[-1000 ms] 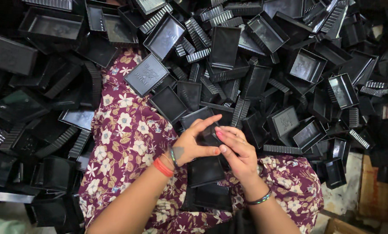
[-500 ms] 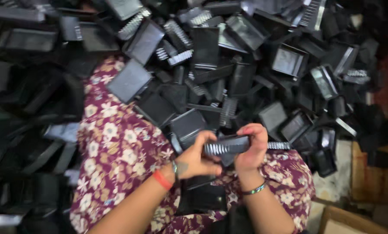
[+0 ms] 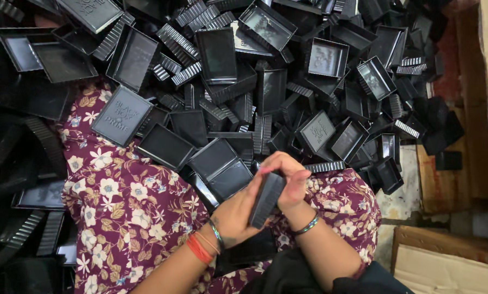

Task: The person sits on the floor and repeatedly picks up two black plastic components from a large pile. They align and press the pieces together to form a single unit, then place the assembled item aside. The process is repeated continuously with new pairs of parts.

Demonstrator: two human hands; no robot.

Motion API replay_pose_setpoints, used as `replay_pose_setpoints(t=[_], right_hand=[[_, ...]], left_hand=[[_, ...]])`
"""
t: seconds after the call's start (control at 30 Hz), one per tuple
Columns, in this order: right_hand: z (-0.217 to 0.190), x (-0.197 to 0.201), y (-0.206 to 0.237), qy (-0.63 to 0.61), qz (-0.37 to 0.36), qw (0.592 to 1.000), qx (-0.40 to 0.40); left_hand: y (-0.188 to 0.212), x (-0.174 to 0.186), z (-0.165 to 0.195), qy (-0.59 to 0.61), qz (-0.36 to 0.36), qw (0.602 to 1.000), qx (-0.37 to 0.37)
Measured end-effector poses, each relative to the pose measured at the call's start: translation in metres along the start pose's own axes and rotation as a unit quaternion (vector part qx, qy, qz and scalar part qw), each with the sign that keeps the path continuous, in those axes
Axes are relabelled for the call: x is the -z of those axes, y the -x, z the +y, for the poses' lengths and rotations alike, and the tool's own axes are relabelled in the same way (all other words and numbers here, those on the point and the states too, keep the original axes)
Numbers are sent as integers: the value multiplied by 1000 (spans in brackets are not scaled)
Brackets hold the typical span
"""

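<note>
I am looking straight down at my lap, and both hands are meeting over one black plastic tray (image 3: pixel 266 199), a small rectangular part that I am holding edge-on between my knees. My left hand (image 3: pixel 237 213) is cupping it from below and from the side, the palm under its lower end and the thumb lying along its near face; the fingers on the far side are hidden, so I cannot tell how far they are wrapping round. My right hand (image 3: pixel 288 178) is coming over the top end, its fingertips (image 3: pixel 270 165) curling down and pressing on the upper edge, so the tray is being pinched between the two hands rather than resting on anything. A red thread band (image 3: pixel 198 248) and a thin bangle are sitting on my left wrist, and a beaded bracelet (image 3: pixel 306 225) is on the right one. The tray is hanging just above the maroon floral cloth (image 3: pixel 129 207) covering my legs. All around and ahead, a deep heap of black trays (image 3: pixel 287 71) is lying jumbled, some open side up, some showing ribbed edges, spilling onto my left knee. At the right edge, flattened cardboard (image 3: pixel 451 267) is lying on the floor.
</note>
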State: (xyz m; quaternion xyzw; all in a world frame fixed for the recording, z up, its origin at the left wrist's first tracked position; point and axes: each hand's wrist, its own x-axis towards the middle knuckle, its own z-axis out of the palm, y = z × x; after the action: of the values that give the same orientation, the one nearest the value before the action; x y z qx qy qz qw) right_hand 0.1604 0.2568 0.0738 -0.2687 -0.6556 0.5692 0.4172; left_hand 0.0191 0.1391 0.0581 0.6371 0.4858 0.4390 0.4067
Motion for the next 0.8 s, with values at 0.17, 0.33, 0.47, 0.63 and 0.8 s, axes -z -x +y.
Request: replay_pose_setpoints(t=[0.17,0.33,0.47,0.63,0.8], right_hand=[[9,10,3,-100,26,994,-22],[26,14,7,-156,59,985,-39],[36,13,0,-207,99,972,-41],[45,6,-6,-53,-14,982,-182],[24,10,-12,-68,66,955,-281]], left_hand=[[-6,0,5,-54,89,992,-75],[-5,4,9,-65,87,994,-21],[-5,5,-5,-16,145,976,160],[-12,26,-44,287,302,889,191],[-8,44,-60,200,350,904,139]])
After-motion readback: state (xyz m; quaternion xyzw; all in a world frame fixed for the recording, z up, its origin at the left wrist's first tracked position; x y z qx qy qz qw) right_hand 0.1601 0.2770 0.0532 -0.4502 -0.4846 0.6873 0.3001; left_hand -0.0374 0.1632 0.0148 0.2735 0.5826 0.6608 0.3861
